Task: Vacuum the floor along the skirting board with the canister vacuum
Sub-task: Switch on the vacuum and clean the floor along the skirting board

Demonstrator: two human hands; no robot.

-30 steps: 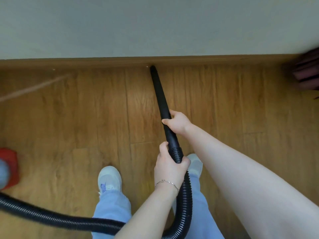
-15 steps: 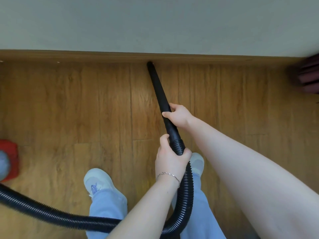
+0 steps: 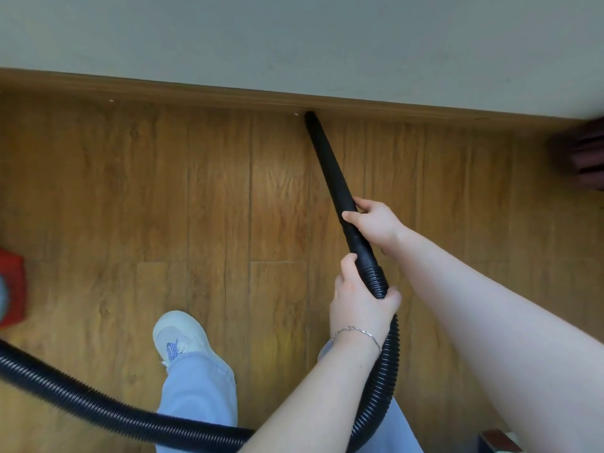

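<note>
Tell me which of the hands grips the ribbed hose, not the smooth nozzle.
The left hand, wearing the bracelet, grips the ribbed hose at its top end; the right hand holds the smooth nozzle, nearer the skirting board.

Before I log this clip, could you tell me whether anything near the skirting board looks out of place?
Only debris: a pale speck lies on the floor just left of the nozzle tip, and a second speck further left by the skirting board. Nothing looks damaged or askew.
</note>
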